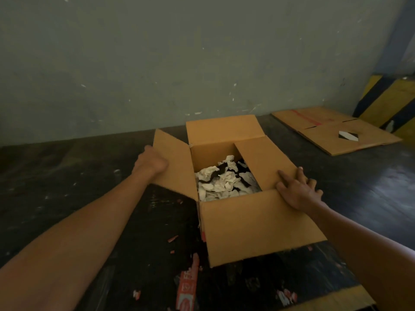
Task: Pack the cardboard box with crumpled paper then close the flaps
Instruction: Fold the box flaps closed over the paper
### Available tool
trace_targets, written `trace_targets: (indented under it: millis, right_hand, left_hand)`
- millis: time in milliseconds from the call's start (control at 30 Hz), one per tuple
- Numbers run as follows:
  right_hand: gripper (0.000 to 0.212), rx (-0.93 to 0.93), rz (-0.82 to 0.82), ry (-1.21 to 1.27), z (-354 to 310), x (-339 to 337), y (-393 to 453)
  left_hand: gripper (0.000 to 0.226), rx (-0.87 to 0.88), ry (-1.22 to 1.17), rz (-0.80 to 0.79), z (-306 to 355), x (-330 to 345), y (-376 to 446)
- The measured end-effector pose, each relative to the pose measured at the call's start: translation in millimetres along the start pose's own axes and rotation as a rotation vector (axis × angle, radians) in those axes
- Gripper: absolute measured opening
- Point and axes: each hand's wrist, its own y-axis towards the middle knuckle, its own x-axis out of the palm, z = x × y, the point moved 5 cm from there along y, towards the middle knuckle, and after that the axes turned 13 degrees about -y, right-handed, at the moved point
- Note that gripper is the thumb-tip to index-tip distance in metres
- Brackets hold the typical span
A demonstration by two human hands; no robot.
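Paper (221, 182) fills the box (258, 223); my left hand (151, 161) grips its left flap (173, 162), my right hand (298, 190) lies flat-open on its right flap (265, 162), all flaps unclosed.

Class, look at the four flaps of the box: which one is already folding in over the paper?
The right flap, under the right hand: it leans over the crumpled paper, while the other three splay outward.

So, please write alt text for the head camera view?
A person's left hand and right hand fold the side flaps of an open cardboard box holding crumpled paper. Flattened cardboard lies on the dark floor behind.
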Motion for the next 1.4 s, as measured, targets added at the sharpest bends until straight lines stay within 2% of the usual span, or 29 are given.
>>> trace_targets:
  millis: [100,167,233,333,433,533,667,733,800,867,967,1100,1200,1267,1300,1333,1400]
  right_hand:
    - [0.058,-0.01,-0.004,0.012,0,-2,-1]
    - [0.058,-0.016,0.001,0.013,0,-2,-2]
    - [0.059,-0.022,0.004,0.014,1,-1,-3]
    - [0.059,-0.027,0.009,0.017,3,0,-2]
    - [0.059,-0.054,0.005,0.048,6,2,0]
    - [0.053,-0.099,-0.009,0.095,10,2,1]
    - [0.04,-0.17,0.009,0.318,25,-6,-3]
    - [0.051,-0.198,0.01,0.383,38,-12,-6]
    - [0.066,-0.233,-0.041,0.324,48,-17,-9]
    - [0.08,-0.277,-0.117,0.223,56,-19,-11]
    - [0.092,-0.371,-0.188,0.087,65,-22,-11]
    - [0.083,-0.46,-0.197,-0.038,75,-32,-5]
    - [0.055,-0.412,-0.265,0.234,85,-43,-6]
    - [0.039,-0.348,-0.27,0.468,90,-45,-9]
    - [0.035,-0.278,-0.256,0.582,91,-43,-9]
    - [0.035,-0.2,-0.24,0.671,91,-40,-10]
    - [0.039,-0.095,-0.189,0.778,84,-34,-7]
  left_hand:
    - [0.054,0.104,-0.17,-0.072,43,8,-14]
    - [0.047,0.196,-0.308,-0.223,67,25,-30]
    - [0.044,0.278,-0.333,-0.38,83,48,-47]
    - [0.043,0.386,-0.172,-0.54,87,83,-68]
    - [0.043,0.409,0.076,-0.703,62,117,-73]
    - [0.055,0.561,0.375,-0.753,37,129,-75]
    - [0.071,0.767,0.52,-0.832,15,119,-73]
    - [0.088,0.787,0.637,-0.879,0,116,-70]
    - [0.106,0.793,0.688,-0.903,-13,117,-68]
    - [0.111,0.845,0.693,-0.867,-18,121,-67]
    - [0.099,0.918,0.596,-0.75,-23,125,-67]
    - [0.082,0.942,0.419,-0.708,-32,122,-70]
    - [0.074,0.923,0.311,-0.733,-31,121,-70]
    - [0.054,0.765,0.062,-0.762,-29,118,-73]
    - [0.052,0.643,-0.102,-0.758,-27,117,-74]
    - [0.063,0.539,-0.26,-0.741,-26,116,-75]
    - [0.084,0.423,-0.433,-0.691,-27,116,-73]
